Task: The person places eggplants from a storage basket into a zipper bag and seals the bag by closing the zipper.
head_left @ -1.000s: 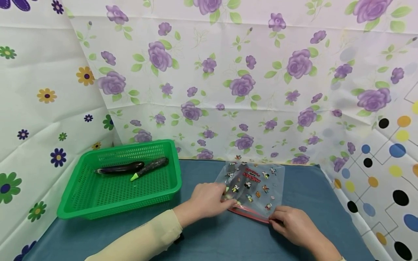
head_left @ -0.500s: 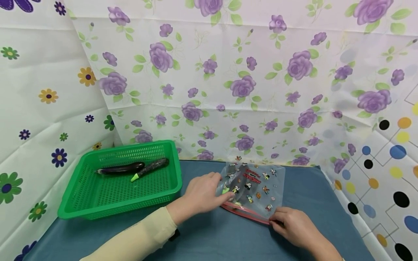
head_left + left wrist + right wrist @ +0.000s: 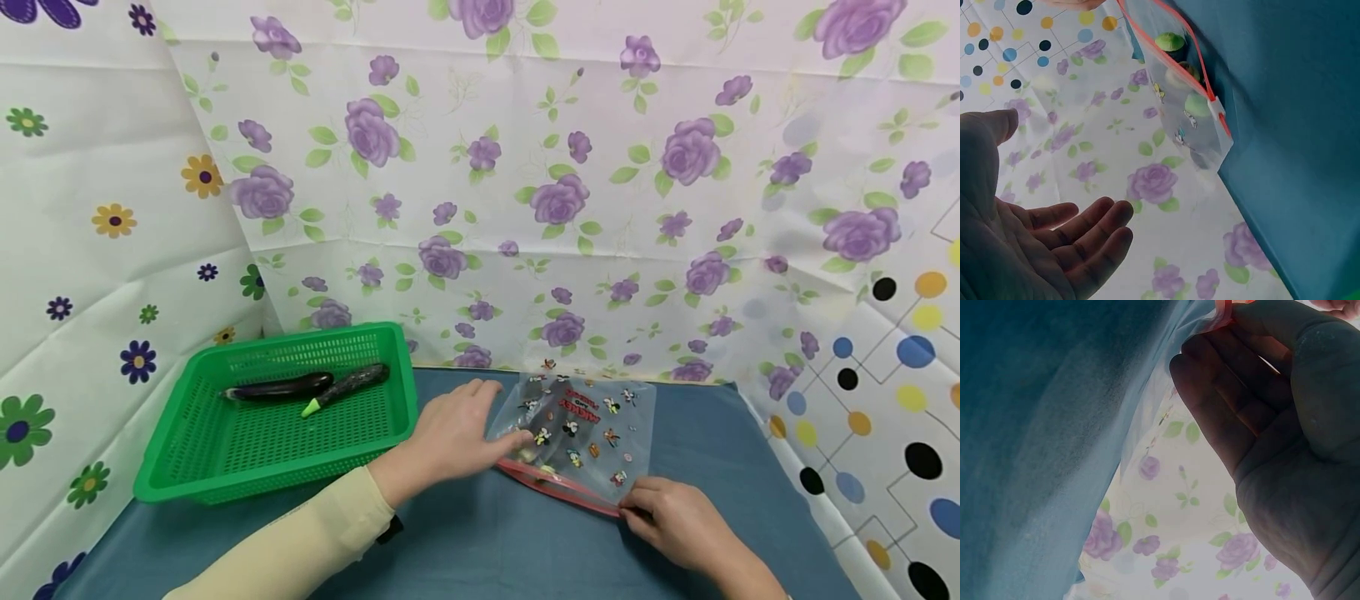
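A clear zip bag (image 3: 626,417) with cartoon prints and a red zip edge lies on the blue cloth. In the left wrist view its mouth gapes, and green ends (image 3: 1169,42) of things inside show; their kind is hard to tell. A white slider (image 3: 1217,107) sits near one end of the red edge. My right hand (image 3: 675,521) pinches the right corner of that edge between thumb and fingers. Beside the bag's left side, my left hand (image 3: 450,432) has its fingers extended and thumb apart, and holds nothing. The left wrist view shows this palm (image 3: 1016,250) apart from the bag.
To the left stands a green plastic basket (image 3: 273,471). In it lie a dark eggplant (image 3: 281,387) and a second dark, speckled one with a light green end (image 3: 348,387). Flowered sheeting (image 3: 480,208) closes off the back and sides of the table.
My left hand has let go of the bag's left side and moved left, fingers spreading. My right hand keeps its pinch on the corner.
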A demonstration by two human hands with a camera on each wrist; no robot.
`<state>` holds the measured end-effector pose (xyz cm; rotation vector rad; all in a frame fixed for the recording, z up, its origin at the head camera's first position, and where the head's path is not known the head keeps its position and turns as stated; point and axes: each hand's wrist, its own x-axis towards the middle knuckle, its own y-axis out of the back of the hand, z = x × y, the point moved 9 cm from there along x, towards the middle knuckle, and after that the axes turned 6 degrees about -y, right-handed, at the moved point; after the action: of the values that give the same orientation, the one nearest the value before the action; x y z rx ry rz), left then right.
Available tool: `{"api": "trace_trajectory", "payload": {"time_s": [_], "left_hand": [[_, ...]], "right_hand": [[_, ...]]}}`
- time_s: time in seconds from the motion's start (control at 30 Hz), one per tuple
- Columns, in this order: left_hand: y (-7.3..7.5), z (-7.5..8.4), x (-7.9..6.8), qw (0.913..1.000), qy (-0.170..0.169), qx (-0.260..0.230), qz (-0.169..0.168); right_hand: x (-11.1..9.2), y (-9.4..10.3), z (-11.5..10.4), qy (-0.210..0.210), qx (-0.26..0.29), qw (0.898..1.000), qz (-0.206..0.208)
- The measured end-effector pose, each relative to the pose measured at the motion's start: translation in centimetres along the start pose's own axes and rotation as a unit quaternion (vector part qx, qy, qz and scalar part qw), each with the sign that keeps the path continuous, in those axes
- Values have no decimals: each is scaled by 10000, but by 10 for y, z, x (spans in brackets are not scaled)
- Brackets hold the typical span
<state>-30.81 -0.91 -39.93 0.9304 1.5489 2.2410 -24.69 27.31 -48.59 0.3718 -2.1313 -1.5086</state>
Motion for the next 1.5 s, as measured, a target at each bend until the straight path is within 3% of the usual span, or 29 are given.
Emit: {"api": "trace_trajectory", "payload": {"time_s": [0.37,1.23,1.5], "left_hand": [[18,-11,-1,9998,190,-1,-31],[48,-57,-5,9969,684,48,-398],[59,-75,-7,9944,932,-199,-465]], "right_hand": [[-1,0,-1,-4,-15,10000,34],[-1,0,0,18,-27,10000,82],[-1,0,-1,43,13,9999,108]]}}
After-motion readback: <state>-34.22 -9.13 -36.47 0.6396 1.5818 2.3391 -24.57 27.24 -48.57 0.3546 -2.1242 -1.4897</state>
